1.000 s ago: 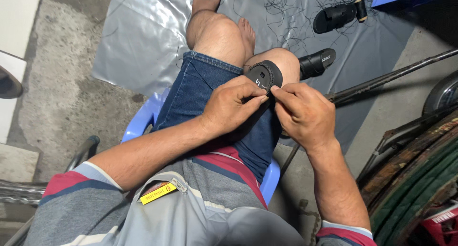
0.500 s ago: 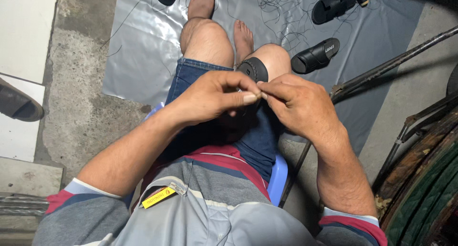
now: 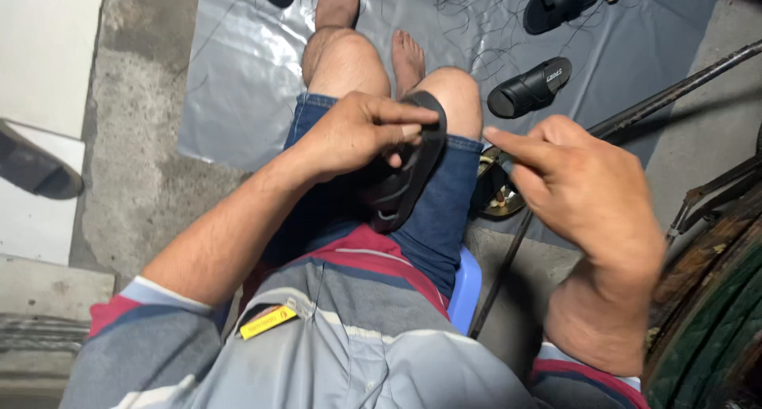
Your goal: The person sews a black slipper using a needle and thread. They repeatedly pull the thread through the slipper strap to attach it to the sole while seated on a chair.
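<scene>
Over the grey plastic sheet (image 3: 238,84), a black sandal (image 3: 409,171) rests on the denim lap, left hand (image 3: 357,131) pinched shut on its strap; right hand (image 3: 579,179) lifts clear, fingers drawn together, perhaps on thread too fine to see; steady tension seems wise

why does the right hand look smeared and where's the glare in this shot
Head view: the right hand is motion-blurred, its edges soft, while the left hand and the black sandal it grips stay sharper; the grey plastic sheet shows pale glare patches; the right edge by the tyre falls into shadow.
</scene>
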